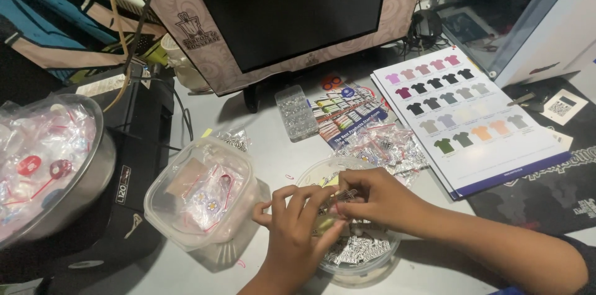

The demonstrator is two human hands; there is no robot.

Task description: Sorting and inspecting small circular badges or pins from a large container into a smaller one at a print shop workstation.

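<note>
left hand point(292, 223) pinches a small clear bag point(327, 208) over the round tub point(366, 264) at the desk's front | right hand point(372, 199) pinches the same bag's other end | square tub point(202, 199) just left | steel bowl point(93, 171) far left | shirt colour chart point(472, 115) to the right

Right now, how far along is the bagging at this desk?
Done: the steel bowl at left is heaped with filled clear bags, and more lie in the square plastic tub. In hand: left hand and right hand meet on a small item, seemingly a clear bag, above the round container. Left: that container holds many loose small pieces; a pile of small bags waits behind it.
</note>
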